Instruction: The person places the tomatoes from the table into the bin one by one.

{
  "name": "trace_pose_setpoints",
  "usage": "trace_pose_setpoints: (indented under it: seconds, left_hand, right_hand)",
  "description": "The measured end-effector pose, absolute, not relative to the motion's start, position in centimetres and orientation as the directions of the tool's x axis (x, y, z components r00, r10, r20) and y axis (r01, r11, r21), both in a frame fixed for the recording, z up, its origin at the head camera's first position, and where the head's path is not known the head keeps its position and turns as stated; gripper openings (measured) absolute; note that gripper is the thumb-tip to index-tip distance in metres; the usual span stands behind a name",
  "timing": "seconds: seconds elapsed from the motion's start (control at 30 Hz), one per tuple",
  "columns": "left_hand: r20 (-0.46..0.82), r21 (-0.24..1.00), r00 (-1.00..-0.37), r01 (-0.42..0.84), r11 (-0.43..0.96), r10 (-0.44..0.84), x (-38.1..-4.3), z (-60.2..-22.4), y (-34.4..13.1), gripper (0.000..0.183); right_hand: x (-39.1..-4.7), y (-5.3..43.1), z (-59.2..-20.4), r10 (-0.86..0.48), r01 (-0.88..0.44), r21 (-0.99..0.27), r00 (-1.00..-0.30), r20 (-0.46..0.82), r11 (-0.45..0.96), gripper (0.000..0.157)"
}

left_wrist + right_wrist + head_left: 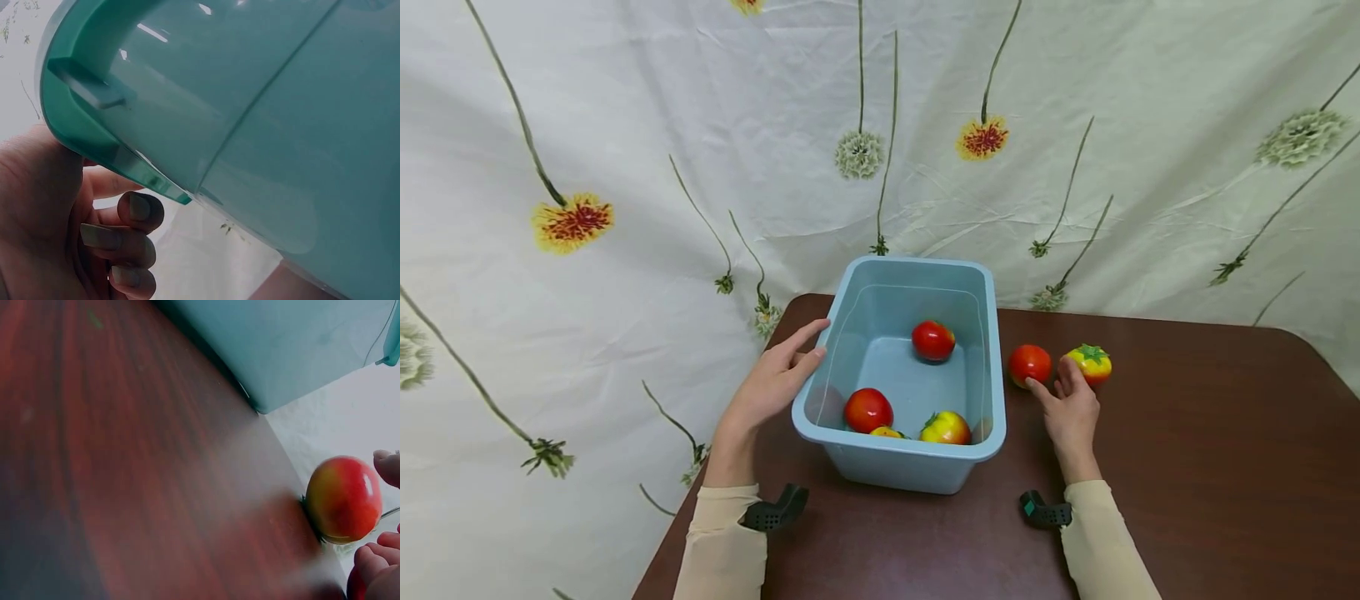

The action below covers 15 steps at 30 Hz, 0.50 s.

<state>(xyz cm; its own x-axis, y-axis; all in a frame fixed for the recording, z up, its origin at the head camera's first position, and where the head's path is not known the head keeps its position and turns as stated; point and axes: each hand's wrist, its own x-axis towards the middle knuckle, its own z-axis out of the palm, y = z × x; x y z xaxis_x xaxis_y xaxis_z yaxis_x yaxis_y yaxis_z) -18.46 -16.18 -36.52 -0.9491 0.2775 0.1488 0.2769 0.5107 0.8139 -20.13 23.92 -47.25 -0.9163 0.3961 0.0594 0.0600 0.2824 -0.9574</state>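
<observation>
A light blue plastic bin [898, 475] stands on the table, and my left hand [767, 387] touches its left rim with thumb and index finger. In the left wrist view the other fingers [128, 244] bend loosely below the rim. My right hand [1072, 421] reaches between a red tomato [1028, 365] and a yellow-and-red tomato with a green leafy top [1093, 360]. In the right wrist view a red tomato with a yellowish side [344, 500] lies between thumb and fingers, with gaps visible. Inside the bin are red tomatoes [933, 340] and yellowish ones [946, 427].
The dark brown table [1217, 442] extends to the right of the bin. A white cloth [760, 108] printed with flowers hangs behind it and down the left side. Dark wrist devices [1045, 510] sit on both forearms.
</observation>
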Motion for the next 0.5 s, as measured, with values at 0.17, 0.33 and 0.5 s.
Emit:
trace_pose_setpoints:
  seconds: [0.17, 0.33, 0.5]
  left_hand:
    - [0.145, 0.814, -0.951, 0.272, 0.514, 0.273, -18.4, -36.6, -16.2, 0.051]
    - [0.161, 0.81, -0.949, 0.284, 0.512, 0.272, -18.6, -36.5, -16.2, 0.05]
    - [0.147, 0.821, -0.95, 0.272, 0.502, 0.275, -18.7, -36.5, -16.4, 0.05]
  right_hand:
    - [-20.8, 23.9, -47.8, 0.388, 0.087, -0.968, -0.921, 0.011, 0.234, 0.078]
    - [-21.7, 23.7, -48.4, 0.4, 0.076, -0.97, -0.916, 0.024, 0.232, 0.08]
    - [-22.7, 23.5, -48.8, 0.393, 0.067, -0.957, -0.918, 0.052, 0.282, 0.081]
